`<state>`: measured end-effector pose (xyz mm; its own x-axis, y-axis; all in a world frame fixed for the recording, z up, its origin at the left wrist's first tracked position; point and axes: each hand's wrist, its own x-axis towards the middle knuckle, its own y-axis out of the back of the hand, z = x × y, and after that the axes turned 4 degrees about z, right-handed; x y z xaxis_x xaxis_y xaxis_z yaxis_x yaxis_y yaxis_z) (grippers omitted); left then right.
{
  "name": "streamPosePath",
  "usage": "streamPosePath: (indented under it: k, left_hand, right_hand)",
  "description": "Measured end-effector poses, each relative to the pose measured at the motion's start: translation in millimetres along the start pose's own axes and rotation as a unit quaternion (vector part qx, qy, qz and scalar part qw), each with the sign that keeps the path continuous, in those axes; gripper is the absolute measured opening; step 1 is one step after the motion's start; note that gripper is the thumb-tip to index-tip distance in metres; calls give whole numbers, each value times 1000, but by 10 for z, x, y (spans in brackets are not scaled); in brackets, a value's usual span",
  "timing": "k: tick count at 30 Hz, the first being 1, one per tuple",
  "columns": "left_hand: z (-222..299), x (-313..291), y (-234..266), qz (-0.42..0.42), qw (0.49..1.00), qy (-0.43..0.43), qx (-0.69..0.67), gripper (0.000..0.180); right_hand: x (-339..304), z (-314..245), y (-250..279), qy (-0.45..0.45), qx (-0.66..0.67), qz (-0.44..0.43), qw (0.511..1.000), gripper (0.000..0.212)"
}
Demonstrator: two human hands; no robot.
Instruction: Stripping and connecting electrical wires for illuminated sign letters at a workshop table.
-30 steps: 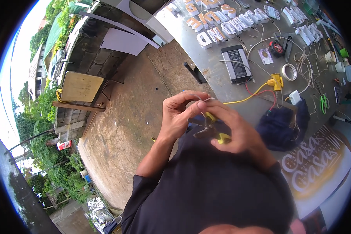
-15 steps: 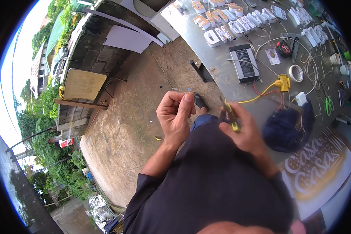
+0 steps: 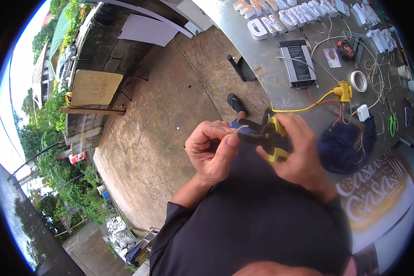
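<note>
Left hand (image 3: 212, 149): raised at chest height, fingers curled, pinching a thin grey wire (image 3: 225, 129). Right hand (image 3: 295, 154): closed around yellow-handled pliers (image 3: 264, 137), jaws pointing left, meeting the wire's end.

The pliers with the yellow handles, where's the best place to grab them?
Grab the pliers by the two yellow handles, coming from the right side, as the right hand does now. The dark nose points left toward the thin wire pinched in the left hand, so that end should probably stay free. The handles look padded and spread apart, giving fingers room to squeeze.
</note>
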<state>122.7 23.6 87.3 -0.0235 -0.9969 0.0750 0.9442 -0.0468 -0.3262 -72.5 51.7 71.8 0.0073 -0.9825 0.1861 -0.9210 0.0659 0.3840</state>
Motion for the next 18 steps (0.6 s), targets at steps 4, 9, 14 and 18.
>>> streamPosePath:
  k: [4,9,14,18]
  left_hand:
    - [-11,-1,29,-27,999,-3,37,10]
    - [-23,-13,43,-18,999,6,41,12]
    - [-41,-6,34,0,999,14,45,12]
    - [-56,17,34,5,999,11,38,12]
  right_hand:
    - [43,-4,-34,5,12,-13,1000,56]
    - [65,14,-69,6,10,-24,1000,55]
    - [78,36,-59,10,3,-31,999,54]
    - [93,35,-68,14,3,-25,1000,54]
